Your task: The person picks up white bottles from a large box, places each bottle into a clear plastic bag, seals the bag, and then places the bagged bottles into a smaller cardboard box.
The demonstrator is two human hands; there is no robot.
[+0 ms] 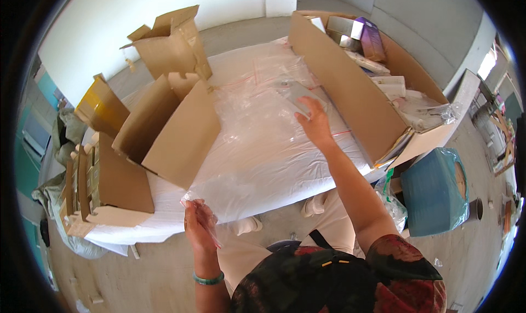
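Note:
My left hand point(199, 230), low by the table's near edge, is closed round a clear plastic zip bag point(193, 197) with a red strip; part of the bag hangs over the fingers. Stretched forward over the table, my right hand point(314, 120) has its thumb and fingers apart. Just beyond its fingertips lies a flat grey, box-like piece point(297, 92), partly among clear plastic bags point(257, 85). Whether the fingers touch the grey piece I cannot tell. More clear bags with red strips are spread over the white-covered table point(246, 159).
A long cardboard box point(342, 88) with packages, including a purple box point(371, 39), stands along the right. On the left are an open carton point(183, 135), a taller carton point(167, 47) and a carton with dividers point(123, 176). A blue plastic-wrapped bundle point(435, 192) sits on the floor.

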